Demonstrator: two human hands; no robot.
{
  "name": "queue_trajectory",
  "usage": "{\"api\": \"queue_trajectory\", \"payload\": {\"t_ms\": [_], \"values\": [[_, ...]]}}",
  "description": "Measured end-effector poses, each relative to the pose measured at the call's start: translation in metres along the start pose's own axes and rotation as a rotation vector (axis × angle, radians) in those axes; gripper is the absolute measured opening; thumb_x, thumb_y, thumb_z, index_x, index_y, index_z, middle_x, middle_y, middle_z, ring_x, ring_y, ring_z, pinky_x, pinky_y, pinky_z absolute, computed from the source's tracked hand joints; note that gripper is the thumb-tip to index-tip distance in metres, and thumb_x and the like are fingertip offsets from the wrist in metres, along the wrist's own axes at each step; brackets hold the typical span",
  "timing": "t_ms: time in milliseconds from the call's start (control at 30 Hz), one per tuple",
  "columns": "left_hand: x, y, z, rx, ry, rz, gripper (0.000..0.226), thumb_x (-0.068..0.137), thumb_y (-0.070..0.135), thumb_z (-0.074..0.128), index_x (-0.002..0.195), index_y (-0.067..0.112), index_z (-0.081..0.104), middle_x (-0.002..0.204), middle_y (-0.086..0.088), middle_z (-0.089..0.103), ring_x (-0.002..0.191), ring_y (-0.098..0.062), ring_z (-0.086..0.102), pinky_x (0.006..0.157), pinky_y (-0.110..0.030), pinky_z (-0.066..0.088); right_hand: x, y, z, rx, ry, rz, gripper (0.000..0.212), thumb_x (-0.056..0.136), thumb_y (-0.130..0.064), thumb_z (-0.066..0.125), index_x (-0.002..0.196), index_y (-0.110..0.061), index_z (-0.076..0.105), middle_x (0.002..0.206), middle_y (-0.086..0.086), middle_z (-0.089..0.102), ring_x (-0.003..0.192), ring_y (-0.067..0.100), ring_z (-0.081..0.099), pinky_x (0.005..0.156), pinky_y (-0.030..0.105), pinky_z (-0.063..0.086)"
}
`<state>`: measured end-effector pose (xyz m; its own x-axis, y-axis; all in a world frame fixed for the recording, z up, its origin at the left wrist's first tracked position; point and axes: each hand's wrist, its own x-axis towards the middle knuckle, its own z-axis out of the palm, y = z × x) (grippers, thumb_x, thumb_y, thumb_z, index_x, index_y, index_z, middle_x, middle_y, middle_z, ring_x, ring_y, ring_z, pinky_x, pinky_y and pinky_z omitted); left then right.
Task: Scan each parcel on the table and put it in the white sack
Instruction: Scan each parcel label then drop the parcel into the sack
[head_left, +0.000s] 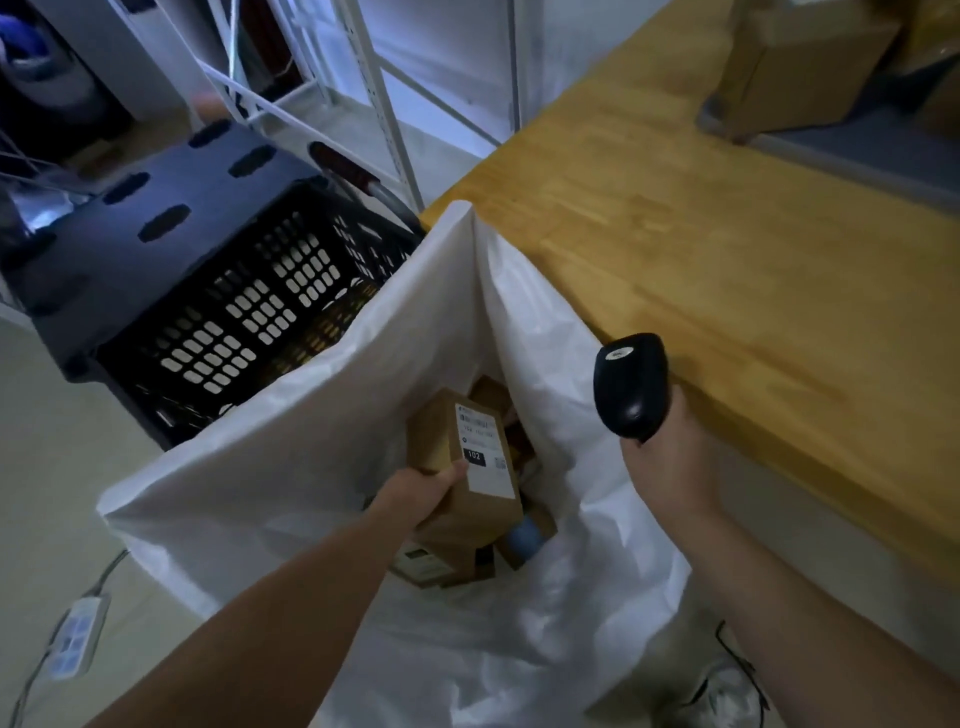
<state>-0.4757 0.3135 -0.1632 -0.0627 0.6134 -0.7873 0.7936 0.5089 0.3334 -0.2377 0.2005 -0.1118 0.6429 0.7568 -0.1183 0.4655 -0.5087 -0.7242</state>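
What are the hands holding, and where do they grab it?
The left hand grips the cardboard parcel by its lower left edge; right hand grips the barcode scanner by its handle.

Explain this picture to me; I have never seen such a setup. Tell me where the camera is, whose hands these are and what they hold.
No machine here: one camera, worn on a person's head, looks down at their bare hands. The left hand grips a labelled cardboard parcel inside the open white sack, above other parcels lying in it. The right hand holds a black scanner. The wooden table is on the right, with boxes at its far end.
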Motion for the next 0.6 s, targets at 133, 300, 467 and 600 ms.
{"api": "queue_trajectory", "payload": {"t_ms": [133, 300, 467, 600], "values": [[0.023, 0.027, 0.02, -0.066, -0.029, 0.017, 0.077, 0.082, 0.067, 0.058, 0.129, 0.006, 0.051, 0.118, -0.014, 0.062, 0.106, -0.032, 0.061, 0.098, -0.042, 0.049, -0.001, -0.001, -0.007, 0.018, 0.025, -0.062, 0.026, 0.088, -0.006, 0.063, 0.111, -0.008, 0.053, 0.087, 0.007, 0.061, 0.077, 0.025, 0.059, 0.061, 0.033, 0.046], [0.057, 0.052, 0.048, -0.003, -0.009, 0.037, 0.085, 0.085, 0.071, 0.048, 0.134, 0.002, 0.048, 0.124, -0.016, 0.058, 0.111, -0.034, 0.057, 0.098, -0.04, 0.048, 0.014, 0.005, -0.005, -0.021, 0.144, -0.083, 0.02, 0.086, -0.008, 0.063, 0.096, -0.015, 0.047, 0.077, 0.004, 0.057, 0.069, 0.027, 0.055, 0.057, 0.035, 0.044], [0.087, 0.058, 0.073, 0.046, -0.018, 0.153, 0.073, 0.094, 0.054, 0.05, 0.139, -0.003, 0.042, 0.137, -0.021, 0.051, 0.124, -0.035, 0.05, 0.107, -0.04, 0.039, 0.016, 0.015, 0.002, -0.007, 0.224, -0.177, 0.02, 0.083, -0.002, 0.066, 0.092, -0.01, 0.05, 0.071, 0.005, 0.055, 0.063, 0.029, 0.054, 0.055, 0.039, 0.046], [0.088, 0.063, 0.079, 0.14, 0.032, 0.257, 0.072, 0.096, 0.047, 0.049, 0.146, -0.002, 0.032, 0.147, -0.02, 0.04, 0.134, -0.034, 0.04, 0.11, -0.039, 0.033, 0.018, 0.023, 0.007, 0.004, 0.198, -0.171, 0.021, 0.084, -0.003, 0.066, 0.102, -0.003, 0.055, 0.076, 0.005, 0.056, 0.066, 0.027, 0.053, 0.055, 0.036, 0.044]]}}
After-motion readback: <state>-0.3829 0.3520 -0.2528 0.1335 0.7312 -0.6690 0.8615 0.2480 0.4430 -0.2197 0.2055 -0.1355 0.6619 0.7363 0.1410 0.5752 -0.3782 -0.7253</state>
